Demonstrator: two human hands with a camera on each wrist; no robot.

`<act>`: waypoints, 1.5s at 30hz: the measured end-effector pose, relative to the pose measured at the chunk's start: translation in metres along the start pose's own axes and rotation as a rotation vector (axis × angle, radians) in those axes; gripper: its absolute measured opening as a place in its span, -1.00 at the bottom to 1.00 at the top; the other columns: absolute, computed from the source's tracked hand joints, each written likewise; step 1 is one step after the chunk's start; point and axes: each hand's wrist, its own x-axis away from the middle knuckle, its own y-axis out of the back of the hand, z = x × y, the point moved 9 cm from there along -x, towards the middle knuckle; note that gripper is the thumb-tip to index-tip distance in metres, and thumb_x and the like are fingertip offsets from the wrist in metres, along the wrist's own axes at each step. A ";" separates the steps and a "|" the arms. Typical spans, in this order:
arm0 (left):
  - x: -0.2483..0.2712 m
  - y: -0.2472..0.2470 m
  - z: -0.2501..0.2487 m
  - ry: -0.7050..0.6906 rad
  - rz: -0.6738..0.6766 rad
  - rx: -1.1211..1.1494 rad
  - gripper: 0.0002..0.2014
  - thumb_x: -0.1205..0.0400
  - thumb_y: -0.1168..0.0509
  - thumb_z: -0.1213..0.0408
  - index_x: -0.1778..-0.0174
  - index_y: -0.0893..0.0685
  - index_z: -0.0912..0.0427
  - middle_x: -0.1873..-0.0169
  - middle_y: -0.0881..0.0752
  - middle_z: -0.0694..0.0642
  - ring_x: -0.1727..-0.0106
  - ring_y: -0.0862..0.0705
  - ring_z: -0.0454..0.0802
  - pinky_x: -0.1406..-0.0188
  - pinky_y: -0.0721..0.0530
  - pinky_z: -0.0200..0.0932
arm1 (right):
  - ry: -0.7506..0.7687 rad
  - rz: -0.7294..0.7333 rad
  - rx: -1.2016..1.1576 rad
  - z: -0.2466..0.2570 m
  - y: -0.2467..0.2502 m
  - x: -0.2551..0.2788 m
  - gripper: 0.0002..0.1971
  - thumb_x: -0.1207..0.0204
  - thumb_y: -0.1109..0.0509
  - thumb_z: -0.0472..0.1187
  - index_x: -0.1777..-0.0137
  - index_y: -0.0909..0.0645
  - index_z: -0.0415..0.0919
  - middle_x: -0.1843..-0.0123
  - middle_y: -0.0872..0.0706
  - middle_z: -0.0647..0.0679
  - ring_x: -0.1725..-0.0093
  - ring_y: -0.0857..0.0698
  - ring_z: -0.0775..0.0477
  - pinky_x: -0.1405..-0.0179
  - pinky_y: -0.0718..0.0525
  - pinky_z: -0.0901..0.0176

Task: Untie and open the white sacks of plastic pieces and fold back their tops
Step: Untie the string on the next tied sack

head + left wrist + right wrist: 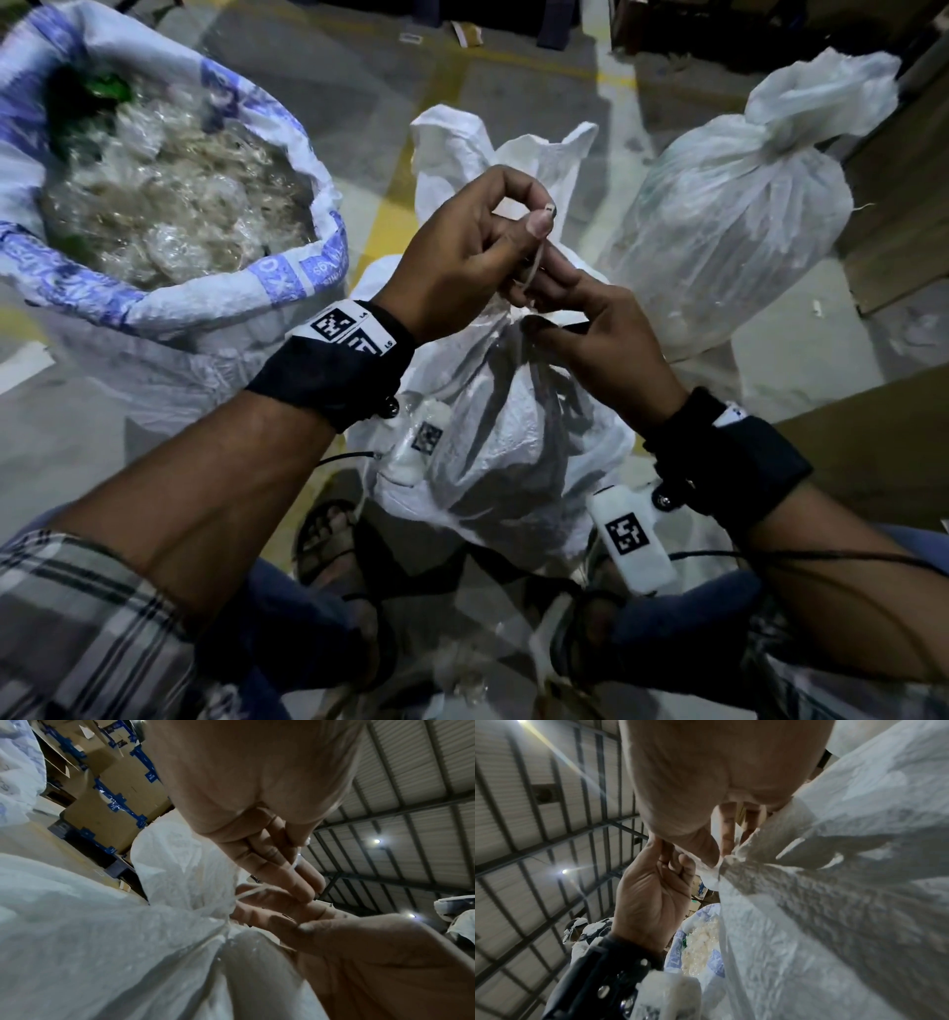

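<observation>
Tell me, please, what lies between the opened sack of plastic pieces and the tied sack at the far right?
In the head view, the middle sack, its tie pinched by the left hand, right hand at its neck.

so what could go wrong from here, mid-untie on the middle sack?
1. The left hand pinches only the tip of the thin tie string; it could slip free or jam the knot tighter.
2. The middle sack stands unsupported; a hard pull might tip it toward the open sack.
</observation>
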 end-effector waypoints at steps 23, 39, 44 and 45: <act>0.005 0.001 0.021 0.055 0.050 -0.533 -0.83 -0.67 -0.41 0.13 0.04 -0.85 0.13 0.25 -0.85 0.00 0.19 -0.78 -0.20 0.14 -0.61 -0.41 | 0.337 -0.578 -0.041 0.034 0.084 0.015 -0.78 -0.60 -0.51 -0.21 0.12 -0.47 -0.07 0.14 -0.82 -0.17 0.32 -0.85 -0.06 0.48 -0.67 0.03; -0.004 -0.018 0.013 0.182 0.054 -0.499 -0.84 -0.61 -0.47 0.09 0.11 -0.87 0.10 0.37 -0.83 -0.04 0.33 -0.77 -0.08 0.28 -0.58 -0.33 | 0.526 -0.299 0.762 0.049 0.090 0.028 -0.87 -0.64 -0.44 -0.24 0.05 -0.73 -0.32 0.17 -0.73 -0.16 0.26 -0.67 -0.12 0.18 -0.66 0.01; -0.004 -0.027 0.008 0.171 0.099 -0.608 -0.83 -0.62 -0.44 0.04 0.14 -0.88 0.03 0.36 -0.84 -0.07 0.25 -0.79 0.11 0.29 -0.62 -0.17 | 0.432 -0.194 0.862 0.042 0.081 0.030 -0.66 -0.60 -0.48 0.04 0.21 -0.62 -0.24 0.26 -0.69 -0.09 0.30 -0.65 -0.12 0.29 -0.60 0.00; -0.005 -0.029 0.007 0.169 0.101 -0.626 -0.82 -0.61 -0.44 0.03 0.15 -0.87 0.02 0.36 -0.84 -0.10 0.28 -0.79 0.04 0.30 -0.61 -0.23 | 0.425 -0.196 0.870 0.043 0.082 0.031 -0.69 -0.62 -0.46 0.02 0.17 -0.61 -0.23 0.26 -0.71 -0.09 0.29 -0.68 -0.16 0.28 -0.63 -0.03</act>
